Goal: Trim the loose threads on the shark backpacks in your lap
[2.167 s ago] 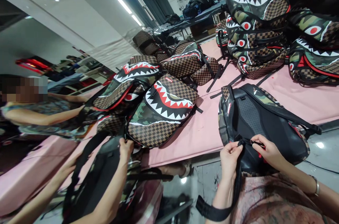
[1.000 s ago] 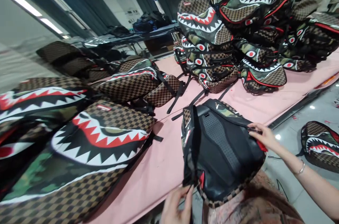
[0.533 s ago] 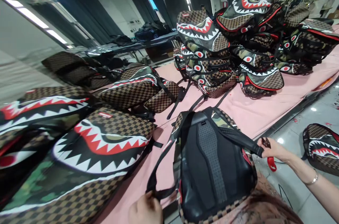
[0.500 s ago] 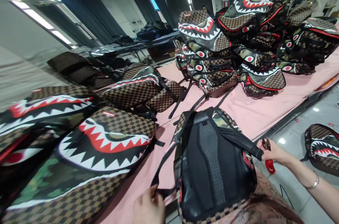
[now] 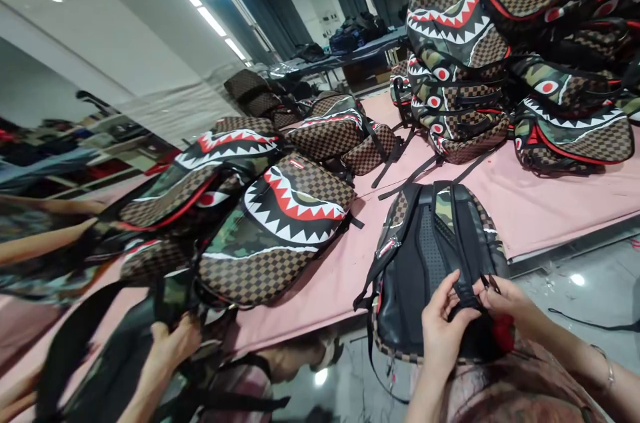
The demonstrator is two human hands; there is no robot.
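A backpack (image 5: 423, 276) lies with its black padded back panel facing up, at the table edge in front of me. My left hand (image 5: 445, 326) has thumb and fingers around the lower part of its black shoulder strap (image 5: 463, 263). At the same strap, my right hand (image 5: 507, 306) pinches close beside the left one. Small thread snips (image 5: 491, 284) with dark tips are also in my right hand, and a blurred red part shows below its fingers. The other shoulder strap (image 5: 400, 236) hangs down the bag's left side.
A pink-covered table (image 5: 560, 210) carries a stack of shark-mouth backpacks (image 5: 450, 30) and more piles at right. Another checkered backpack (image 5: 275, 256) lies at my left. A co-worker's hand (image 5: 173, 343) grips a further bag at lower left. Grey tiled floor (image 5: 600, 290) shows at right.
My left hand has left the left strap and come over to the right strap, beside my right hand. That strap now lies across the back panel. The view has swung left, showing a co-worker.
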